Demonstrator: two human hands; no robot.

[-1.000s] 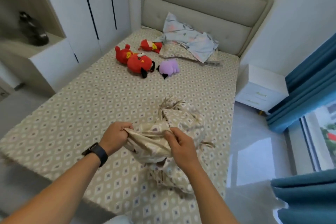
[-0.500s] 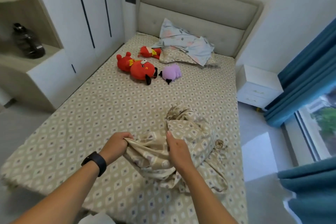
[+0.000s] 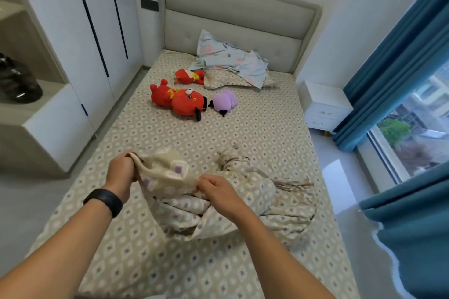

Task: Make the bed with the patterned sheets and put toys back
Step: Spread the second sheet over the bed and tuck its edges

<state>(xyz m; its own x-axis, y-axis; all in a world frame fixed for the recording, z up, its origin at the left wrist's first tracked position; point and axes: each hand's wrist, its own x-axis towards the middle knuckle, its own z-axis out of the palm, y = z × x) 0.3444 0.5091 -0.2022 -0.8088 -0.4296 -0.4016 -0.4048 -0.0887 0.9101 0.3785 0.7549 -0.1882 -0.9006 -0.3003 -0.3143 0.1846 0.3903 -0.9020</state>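
A crumpled beige diamond-patterned sheet [image 3: 245, 199] lies bunched on the near half of the bed [image 3: 255, 133], which wears a matching fitted sheet. My left hand [image 3: 120, 173] grips one edge of the bunched sheet and lifts it. My right hand [image 3: 218, 190] pinches the same edge a little to the right. Farther up the bed lie a big red plush toy [image 3: 179, 101], a small red plush toy [image 3: 188, 76] and a purple plush toy [image 3: 223, 102]. A floral pillow [image 3: 230, 60] leans near the headboard over a patterned pillow [image 3: 223, 79].
White wardrobe doors [image 3: 97, 19] and a shelf unit [image 3: 41, 114] with a dark object stand along the bed's left side. A white nightstand [image 3: 324, 107] sits right of the bed. Blue curtains [image 3: 398, 56] frame the window at right, with bare floor between.
Both hands have risen and spread apart, pulling the sheet's edge up and open. The view has shifted back and tilted, showing more of the bed's near end.
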